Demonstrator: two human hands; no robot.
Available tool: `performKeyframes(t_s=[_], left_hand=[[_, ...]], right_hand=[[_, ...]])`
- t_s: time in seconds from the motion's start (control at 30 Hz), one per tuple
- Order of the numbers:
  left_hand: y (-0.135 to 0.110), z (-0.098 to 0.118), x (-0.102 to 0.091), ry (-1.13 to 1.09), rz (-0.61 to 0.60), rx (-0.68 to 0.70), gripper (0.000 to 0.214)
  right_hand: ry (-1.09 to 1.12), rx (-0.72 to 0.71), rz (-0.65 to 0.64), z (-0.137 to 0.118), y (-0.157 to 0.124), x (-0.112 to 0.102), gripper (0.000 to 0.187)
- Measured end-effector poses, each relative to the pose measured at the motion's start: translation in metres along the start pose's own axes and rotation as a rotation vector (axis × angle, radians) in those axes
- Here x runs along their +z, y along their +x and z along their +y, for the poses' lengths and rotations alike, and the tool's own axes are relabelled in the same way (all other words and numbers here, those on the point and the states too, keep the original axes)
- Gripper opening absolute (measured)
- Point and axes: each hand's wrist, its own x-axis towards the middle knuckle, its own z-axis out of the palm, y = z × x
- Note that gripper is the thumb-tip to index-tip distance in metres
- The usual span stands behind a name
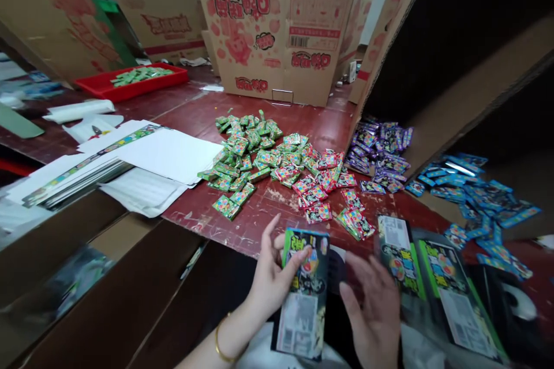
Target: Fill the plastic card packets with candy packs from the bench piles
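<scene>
L hand (273, 270) grips flat, rect. blk printed pkt (300, 317); blurred R hand (375, 305) loose, unclenched.

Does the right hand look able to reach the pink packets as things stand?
Probably yes: the right hand looks empty, and the pink packets lie exposed ahead; the printed pack in the left hand doesn't cover them.

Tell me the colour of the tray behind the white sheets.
The tray is red, best seen in the head view.
</scene>
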Motion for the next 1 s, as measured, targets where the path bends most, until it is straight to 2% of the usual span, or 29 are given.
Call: performKeyframes(t_s=[0.07, 0.1, 0.17, 0.23, 0.3, 0.33, 0.4, 0.43, 0.47, 0.6, 0.7, 0.77, 0.83, 1.0], left_hand=[[-0.010, -0.006, -0.001, 0.058, -0.107, 0.004, 0.075], [-0.015, -0.010, -0.002, 0.072, -0.136, 0.001, 0.073], [-0.022, -0.015, -0.003, 0.107, -0.173, -0.013, 0.063], [-0.025, -0.017, -0.005, 0.168, -0.209, -0.025, 0.051], [-0.023, -0.017, -0.008, 0.242, -0.246, -0.029, 0.040], [-0.021, -0.017, -0.010, 0.275, -0.243, -0.021, 0.035], [-0.016, -0.017, -0.013, 0.316, -0.203, -0.011, 0.025], [-0.014, -0.017, -0.014, 0.321, -0.180, -0.012, 0.022], [-0.012, -0.018, -0.014, 0.316, -0.163, -0.012, 0.019], [-0.006, -0.020, -0.008, 0.214, -0.177, 0.051, 0.017], [-0.001, -0.019, -0.004, 0.144, -0.187, 0.062, 0.019], [0.001, -0.018, -0.004, 0.136, -0.161, 0.052, 0.020], [0.001, -0.017, -0.006, 0.137, -0.136, 0.063, 0.021], [-0.001, -0.018, -0.011, 0.106, -0.089, 0.030, 0.025]], right_hand=[[-0.121, -0.150, -0.101, -0.010, 0.019, -0.004, 0.036], [-0.119, -0.167, -0.185, -0.013, 0.029, -0.005, 0.037], [-0.004, -0.091, -0.332, -0.013, 0.045, -0.003, 0.045], [0.190, 0.088, -0.406, -0.009, 0.053, 0.001, 0.054], [0.329, 0.212, -0.365, -0.003, 0.049, 0.003, 0.055], [0.355, 0.212, -0.276, 0.000, 0.043, 0.004, 0.053], [0.330, 0.120, -0.032, 0.007, 0.028, 0.004, 0.051], [0.297, 0.072, 0.054, 0.010, 0.020, 0.004, 0.049], [0.265, 0.045, 0.083, 0.014, 0.012, 0.004, 0.048], [0.209, 0.057, -0.034, 0.020, -0.004, 0.007, 0.039], [0.198, -0.006, 0.046, 0.017, -0.004, 0.009, 0.042], [0.194, -0.039, 0.044, 0.014, -0.003, 0.009, 0.043], [0.197, -0.036, -0.030, 0.012, 0.001, 0.011, 0.043], [0.265, 0.083, -0.298, 0.010, 0.021, 0.015, 0.039]])
